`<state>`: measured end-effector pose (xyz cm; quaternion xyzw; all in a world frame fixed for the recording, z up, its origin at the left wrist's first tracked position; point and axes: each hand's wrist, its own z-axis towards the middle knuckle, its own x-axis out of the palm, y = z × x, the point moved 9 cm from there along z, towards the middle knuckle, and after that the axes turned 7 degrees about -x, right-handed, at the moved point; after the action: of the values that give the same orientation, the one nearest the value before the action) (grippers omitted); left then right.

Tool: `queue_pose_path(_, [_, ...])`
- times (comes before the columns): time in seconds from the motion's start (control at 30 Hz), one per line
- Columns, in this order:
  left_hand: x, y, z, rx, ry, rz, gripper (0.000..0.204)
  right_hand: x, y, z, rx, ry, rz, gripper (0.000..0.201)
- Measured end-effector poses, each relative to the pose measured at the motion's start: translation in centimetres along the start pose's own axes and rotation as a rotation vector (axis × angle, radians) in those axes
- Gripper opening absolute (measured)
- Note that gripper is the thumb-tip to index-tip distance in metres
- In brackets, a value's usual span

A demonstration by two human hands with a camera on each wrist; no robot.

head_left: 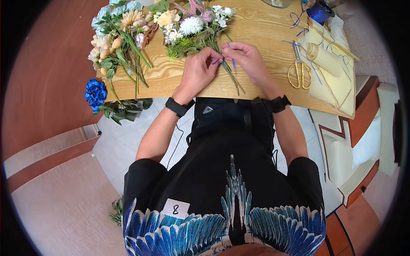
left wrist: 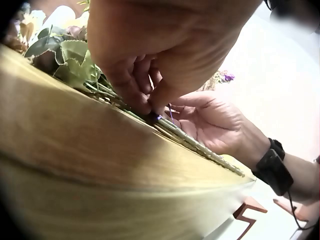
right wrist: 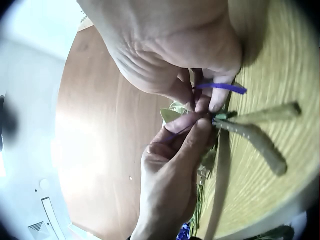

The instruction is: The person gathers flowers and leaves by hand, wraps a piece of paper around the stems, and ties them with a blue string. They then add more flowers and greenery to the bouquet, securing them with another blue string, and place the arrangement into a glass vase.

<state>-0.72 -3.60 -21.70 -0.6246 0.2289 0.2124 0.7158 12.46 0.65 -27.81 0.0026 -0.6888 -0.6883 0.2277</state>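
Stems [head_left: 235,81] of the bouquet [head_left: 191,27] run between your two hands, flower heads just beyond your left hand [head_left: 197,71] and cut ends pointing back towards you, the whole bunch lying on the desk [head_left: 260,25]. Your left hand is curled in at the stems, thumb and fingertips pinching the purple ribbon [right wrist: 227,88] there. Your right hand [head_left: 247,64], facing it across the stems, pinches the ribbon too, with a loose tail sticking out past your fingers. The two sets of fingertips meet at the stems, so exactly how the ribbon goes round them you cannot tell. Further to the left of your left hand lies a second bunch [head_left: 121,49], with a blue flower [head_left: 95,92] nearer you at the desk's edge. To the right of your right hand are gold-handled scissors [head_left: 298,61], then a roll of cream paper [head_left: 326,60]; beyond them stands a blue spool [head_left: 320,12].
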Motion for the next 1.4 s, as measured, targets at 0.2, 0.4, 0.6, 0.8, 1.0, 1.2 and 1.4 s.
queue_pose_path(0.2, [0.2,1.3,0.3,-0.053,-0.022,-0.14,0.008,-4.2,7.7,0.0,-0.426,-0.252,-0.637,0.029])
queue_pose_path(0.4, [0.3,1.3,0.5,-0.039,-0.027,-0.157,0.009,4.1,13.5,-6.8,-0.903,-0.286,-1.371,0.023])
queue_pose_path(0.6, [0.8,2.2,0.3,-0.154,0.035,-0.174,0.007,2.4,4.8,-3.7,-0.375,-0.122,-0.898,0.017])
queue_pose_path(0.8, [0.7,2.0,0.4,-0.116,-0.018,-0.262,0.007,2.2,5.3,-3.1,-0.389,-0.063,-0.898,0.01])
queue_pose_path(1.0, [0.6,2.1,0.4,-0.144,-0.004,-0.354,0.007,3.0,5.9,-3.0,-0.429,0.008,-0.963,0.01])
queue_pose_path(1.2, [0.6,2.2,0.3,-0.149,0.016,-0.311,0.006,2.5,5.5,-2.6,-0.356,0.018,-0.889,0.01])
queue_pose_path(1.4, [0.6,2.0,0.2,-0.145,0.008,-0.273,0.008,2.7,5.4,-2.3,-0.392,0.067,-0.947,0.011])
